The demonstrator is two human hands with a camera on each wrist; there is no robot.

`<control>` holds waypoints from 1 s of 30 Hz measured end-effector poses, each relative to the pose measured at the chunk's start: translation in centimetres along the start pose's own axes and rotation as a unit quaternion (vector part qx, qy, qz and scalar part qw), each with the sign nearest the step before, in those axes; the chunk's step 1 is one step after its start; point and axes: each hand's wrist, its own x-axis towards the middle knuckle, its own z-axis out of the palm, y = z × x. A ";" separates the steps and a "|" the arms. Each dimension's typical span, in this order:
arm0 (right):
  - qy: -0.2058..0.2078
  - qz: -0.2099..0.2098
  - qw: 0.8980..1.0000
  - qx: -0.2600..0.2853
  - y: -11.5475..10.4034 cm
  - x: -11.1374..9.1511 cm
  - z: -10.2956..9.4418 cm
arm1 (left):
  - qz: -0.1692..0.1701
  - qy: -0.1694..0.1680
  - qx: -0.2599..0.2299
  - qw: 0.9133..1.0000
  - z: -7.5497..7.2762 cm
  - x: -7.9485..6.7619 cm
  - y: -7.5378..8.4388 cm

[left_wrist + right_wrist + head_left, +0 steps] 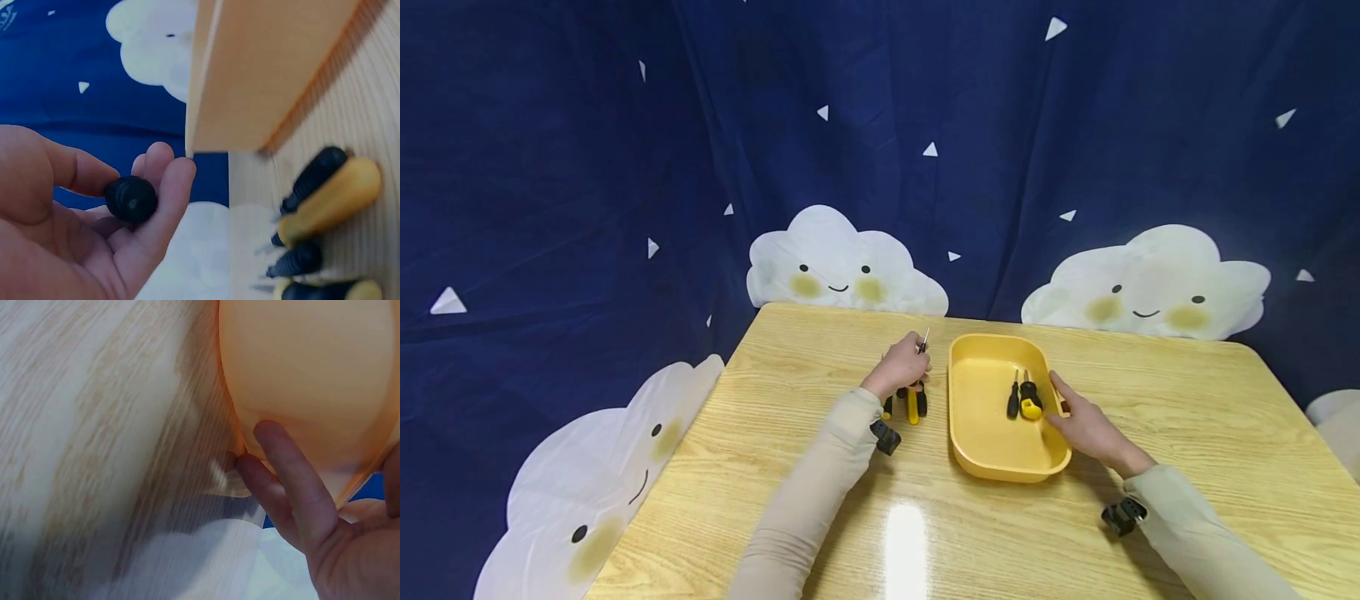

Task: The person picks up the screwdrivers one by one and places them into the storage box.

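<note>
My left hand (904,367) pinches a screwdriver (131,200) by its black handle between thumb and fingers, just left of the yellow bin. In the head view its thin metal shaft points up and away from me. My right hand (1086,425) holds the bin (1000,468) by its right wall. The right wrist view has fingers (287,469) against the outside of that wall. Inside the bin lie a slim black screwdriver (1012,402) and a thicker yellow-and-black screwdriver (1031,400), side by side toward its right.
On the wooden table (970,533), under and beside my left hand, lie several more tools with black and yellow handles, among them a yellow handle (334,200) and a short black one (297,259). A dark blue curtain (880,167) with clouds hangs behind the table.
</note>
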 end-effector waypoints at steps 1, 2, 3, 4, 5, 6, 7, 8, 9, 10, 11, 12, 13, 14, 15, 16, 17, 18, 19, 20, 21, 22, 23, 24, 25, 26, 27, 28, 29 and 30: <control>0.000 0.001 1.000 0.002 0.0 0.0 0.0 | 0.001 -0.001 -0.001 1.000 0.2 0.1 0.2; 0.000 0.003 1.000 0.004 0.0 0.0 0.0 | 0.001 0.000 -0.001 1.000 0.4 0.2 0.3; -0.001 0.003 1.000 0.005 0.0 0.0 0.0 | 0.002 -0.002 -0.005 1.000 0.6 0.3 0.5; -0.001 0.001 1.000 0.004 0.0 0.0 0.0 | 0.002 -0.005 -0.011 1.000 0.8 0.4 0.7; -0.001 0.001 1.000 0.004 0.0 0.0 0.0 | 0.003 -0.006 -0.014 1.000 1.0 0.5 0.9; -0.001 0.001 1.000 0.005 -0.1 0.0 0.0 | 0.002 -0.009 -0.023 1.000 1.2 0.6 1.1; -0.001 0.001 1.000 0.005 -0.1 0.0 0.0 | 0.001 -0.011 -0.029 1.000 1.4 0.7 1.3; -0.002 0.000 1.000 0.005 -0.1 0.0 0.0 | 0.000 -0.013 -0.038 0.999 1.5 0.8 1.5; -0.002 0.000 1.000 0.004 -0.1 0.0 0.0 | 0.000 -0.015 -0.047 0.999 1.7 0.9 1.8; -0.003 0.000 1.000 0.004 -0.1 0.0 0.0 | -0.002 -0.017 -0.055 0.998 1.8 0.9 2.0; -0.002 0.002 1.000 0.004 -0.1 0.0 0.0 | -0.003 -0.019 -0.063 0.998 2.0 0.9 2.3; -0.002 0.002 1.000 0.002 -0.1 0.0 0.0 | -0.006 -0.022 -0.072 0.997 2.1 1.0 2.5; -0.001 0.002 1.000 0.000 -0.1 0.0 0.0 | -0.006 -0.023 -0.076 0.997 2.3 1.0 2.8; 0.000 0.002 1.000 -0.002 -0.1 0.0 0.0 | -0.006 -0.026 -0.081 0.996 2.4 1.0 3.0; 0.001 0.003 1.000 -0.003 -0.1 0.0 0.0 | -0.006 -0.028 -0.086 0.996 2.6 1.0 3.2; 0.002 0.003 1.000 -0.005 -0.1 0.0 0.0 | -0.006 -0.030 -0.090 0.995 2.8 1.1 3.4; 0.002 0.001 1.000 -0.006 -0.1 0.0 0.1 | -0.006 -0.031 -0.096 0.995 3.0 1.2 3.6; 0.004 0.000 1.000 -0.006 -0.1 0.0 0.1 | -0.005 -0.033 -0.100 0.994 3.3 1.2 3.8; 0.004 -0.001 1.000 -0.004 -0.1 0.0 0.0 | -0.004 -0.034 -0.105 0.994 3.5 1.3 4.0; 0.004 -0.001 1.000 -0.002 -0.1 0.1 0.0 | -0.005 -0.034 -0.111 0.993 3.8 1.4 4.1; 0.004 -0.002 1.000 -0.003 -0.1 0.1 0.0 | -0.007 -0.034 -0.115 0.993 4.1 1.5 4.2; 0.004 -0.001 1.000 -0.002 -0.1 0.0 0.0 | -0.008 -0.036 -0.119 0.992 4.4 1.6 4.3; 0.003 -0.001 1.000 -0.002 -0.1 0.0 0.0 | -0.010 -0.038 -0.122 0.992 4.8 1.7 4.4; 0.004 0.002 1.000 -0.001 -0.1 0.0 0.0 | -0.011 -0.039 -0.125 0.991 5.1 1.8 4.5; 0.002 0.002 1.000 -0.002 -0.1 0.0 0.0 | -0.013 -0.040 -0.129 0.991 5.4 2.0 4.5; 0.002 0.003 1.000 -0.003 -0.1 -0.1 0.0 | -0.014 -0.041 -0.131 0.990 5.7 2.1 4.6; 0.002 0.003 1.000 -0.005 -0.1 -0.1 0.0 | -0.015 -0.042 -0.132 0.990 5.9 2.1 4.7; 0.001 0.003 1.000 -0.006 -0.1 -0.1 0.0 | -0.016 -0.042 -0.134 0.990 6.1 2.2 4.7; 0.002 0.003 1.000 -0.006 -0.1 -0.1 0.1 | -0.016 -0.041 -0.134 0.990 6.3 2.3 4.8; 0.003 0.002 1.000 -0.006 -0.1 -0.1 0.1 | -0.015 -0.042 -0.135 0.990 6.4 2.3 4.8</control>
